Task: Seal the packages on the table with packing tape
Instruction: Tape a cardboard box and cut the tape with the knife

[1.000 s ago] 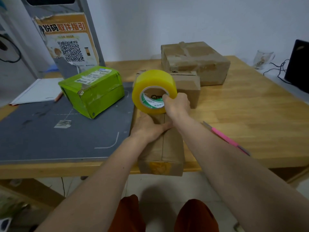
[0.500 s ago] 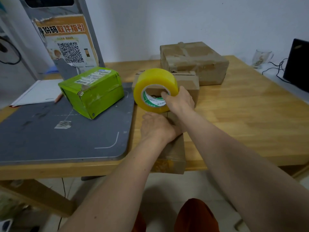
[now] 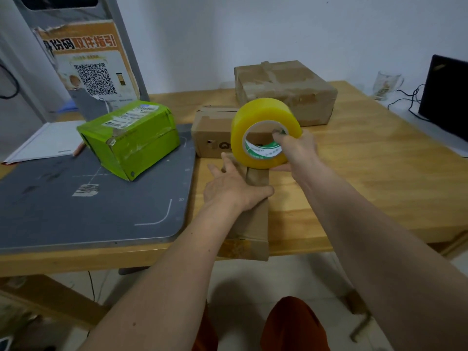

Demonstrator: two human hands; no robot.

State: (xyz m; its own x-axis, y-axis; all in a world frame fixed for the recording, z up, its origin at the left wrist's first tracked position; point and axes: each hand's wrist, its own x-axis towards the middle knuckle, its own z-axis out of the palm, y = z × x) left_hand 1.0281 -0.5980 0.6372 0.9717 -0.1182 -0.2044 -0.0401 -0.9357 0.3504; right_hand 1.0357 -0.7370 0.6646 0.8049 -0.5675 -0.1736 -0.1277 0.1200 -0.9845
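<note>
A long narrow brown package [image 3: 253,224] lies on the wooden table [image 3: 367,178], its near end over the front edge. My left hand [image 3: 231,188] presses flat on its top with straight fingers. My right hand [image 3: 295,150] grips a big yellow roll of packing tape [image 3: 260,122], fingers hooked through the core, holding it just above the package's far end. Behind the roll sits a small brown box [image 3: 212,135]. A larger taped brown box [image 3: 286,89] stands at the back, and a green wrapped package [image 3: 131,138] rests on the left.
A grey mat [image 3: 76,211] covers the table's left part, with a white notebook [image 3: 43,143] and pencil behind it. A grey stand with a QR poster [image 3: 88,72] rises at the back left. A glass mug [image 3: 386,84], cables and a black monitor [image 3: 445,92] sit far right.
My right hand has carried the tape roll farther away along the package. My left hand has slid forward along the package top after it.
</note>
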